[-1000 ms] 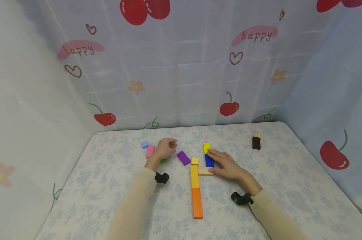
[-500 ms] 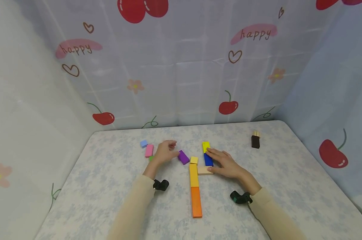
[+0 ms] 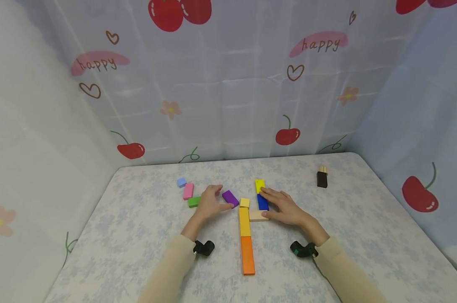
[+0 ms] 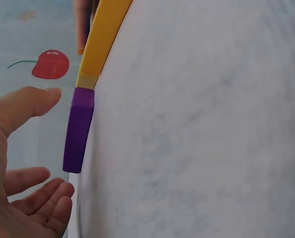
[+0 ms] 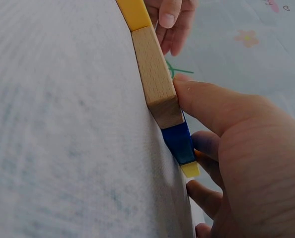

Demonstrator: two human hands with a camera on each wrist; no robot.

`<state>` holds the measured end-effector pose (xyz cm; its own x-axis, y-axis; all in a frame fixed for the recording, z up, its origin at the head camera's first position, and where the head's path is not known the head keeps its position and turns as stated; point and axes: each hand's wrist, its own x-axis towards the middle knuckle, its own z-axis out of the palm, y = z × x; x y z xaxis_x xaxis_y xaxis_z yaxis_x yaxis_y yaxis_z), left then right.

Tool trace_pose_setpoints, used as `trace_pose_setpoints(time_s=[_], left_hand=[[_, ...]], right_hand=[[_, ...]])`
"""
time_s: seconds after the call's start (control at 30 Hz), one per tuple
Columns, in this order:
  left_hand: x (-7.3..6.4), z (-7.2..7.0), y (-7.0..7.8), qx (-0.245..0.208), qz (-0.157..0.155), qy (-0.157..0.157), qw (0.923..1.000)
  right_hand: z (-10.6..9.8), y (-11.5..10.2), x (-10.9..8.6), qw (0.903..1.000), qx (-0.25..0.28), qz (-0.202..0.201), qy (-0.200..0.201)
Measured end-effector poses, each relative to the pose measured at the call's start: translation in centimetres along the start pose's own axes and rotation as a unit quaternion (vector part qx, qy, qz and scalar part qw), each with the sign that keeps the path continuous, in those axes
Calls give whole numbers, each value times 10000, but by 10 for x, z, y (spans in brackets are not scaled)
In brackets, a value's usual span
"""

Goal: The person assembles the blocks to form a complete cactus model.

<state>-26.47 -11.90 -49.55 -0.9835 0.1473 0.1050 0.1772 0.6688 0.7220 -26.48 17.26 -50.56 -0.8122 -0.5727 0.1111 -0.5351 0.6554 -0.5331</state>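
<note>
My left hand [image 3: 210,206] is spread beside a tilted purple block [image 3: 230,198], its thumb close to the block's near edge. In the left wrist view, a gap shows between the purple block [image 4: 79,130] and the thumb and fingers. My right hand [image 3: 286,208] rests its fingers at a blue block [image 3: 262,203] and a bright yellow block [image 3: 260,185] set end to end. The right thumb touches a plain wooden block [image 5: 155,69]. That block meets a column of a small pale yellow block [image 3: 244,203], a golden yellow block [image 3: 244,221] and an orange block [image 3: 247,255].
Left of my left hand lie a green block [image 3: 194,202], a pink block [image 3: 188,191] and a light blue block [image 3: 181,182]. A dark brown piece [image 3: 321,179] with cream tips lies at the back right. A printed curtain [image 3: 228,84] hangs behind the table [image 3: 111,252].
My left hand has opened from a curled pose and moved right and nearer, to the purple block, uncovering the green block. The right hand stays in place.
</note>
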Motion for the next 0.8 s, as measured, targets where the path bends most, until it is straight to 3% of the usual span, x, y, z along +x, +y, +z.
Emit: trace_pose_setpoints(time_s=[0.2,0.53,0.8], left_hand=[[-6,5,3,8,22,152,9999],[-3,12,1,446,82,241,9987],[-1,12,0,343,166,291,9988]], right_hand=[[-2,-1,0,10000,-44,-4,-7],[0,1,1,10000,-41,-71,-25],[0,-1,0,10000,47,-25,-35]])
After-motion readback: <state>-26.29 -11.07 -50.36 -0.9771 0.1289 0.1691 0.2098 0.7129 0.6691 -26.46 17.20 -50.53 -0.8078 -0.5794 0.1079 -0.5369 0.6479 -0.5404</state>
